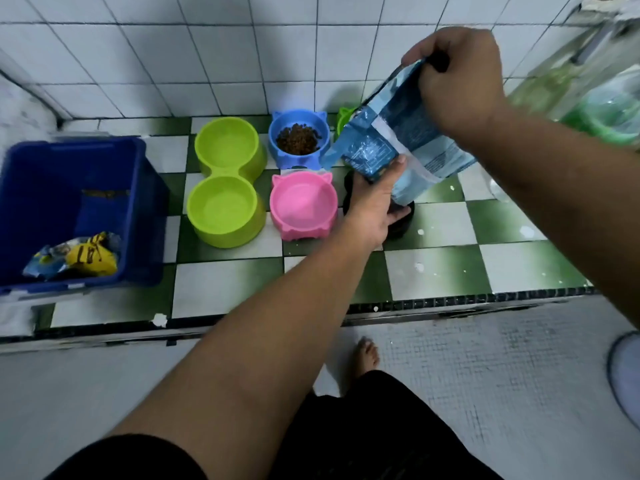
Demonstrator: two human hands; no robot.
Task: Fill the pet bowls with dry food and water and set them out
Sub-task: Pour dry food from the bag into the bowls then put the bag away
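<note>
Food bag (398, 140): pinches top edge with right hand (457, 84), cradles underside with left hand (374, 202), mouth tipped low, probably for pouring into pink bowl (303, 202).

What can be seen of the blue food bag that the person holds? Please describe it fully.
The food bag is a soft pouch, seemingly glossy plastic, printed in light and dark blue with a white band and small text too blurred to read. It hangs tilted above the checkered tiles, its lower corner pointing toward the blue bowl of kibble. The right hand pinches its top edge; the left hand holds it from below, thumb on its front. No food is seen falling.
</note>
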